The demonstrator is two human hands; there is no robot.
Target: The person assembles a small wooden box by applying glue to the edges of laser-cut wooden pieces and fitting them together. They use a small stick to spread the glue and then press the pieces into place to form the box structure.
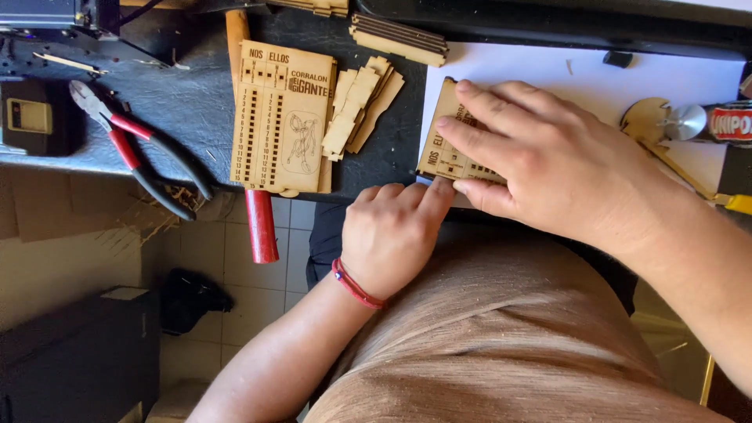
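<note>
The right hand point(548, 160) lies flat, fingers spread and pressing down, on a thin laser-cut plywood panel with engraved grids and rows of small slots point(448, 153). This panel rests on a white sheet of paper point(595, 74) at about two o'clock in the view, near the front edge of the dark table point(188, 102). The left hand point(392, 235), wearing a red cord bracelet point(356, 286) at the wrist, is curled into a loose fist at six o'clock from the panel, and its fingers, drawn together, touch the panel's near edge as if pinching or steadying it; what lies between them cannot be made out.

At ten o'clock from the hands, a second engraved plywood panel of the same pattern point(282, 117) lies on the table untouched, on top of a red-handled wooden tool point(258, 219) that sticks out over the table edge. Just beside it at its three o'clock is a loose fan of small plywood strips point(362, 106), and at twelve o'clock a stacked pile of slatted plywood pieces point(398, 37). Red-handled cutting pliers point(137, 149) lie at nine o'clock, well apart from the hands. A glue tube with a metal cap point(717, 123) lies at three o'clock.

Judging by this, one panel is being worked on while the other panel and the loose strips seem not yet fitted, so the assembly looks early to midway.
</note>
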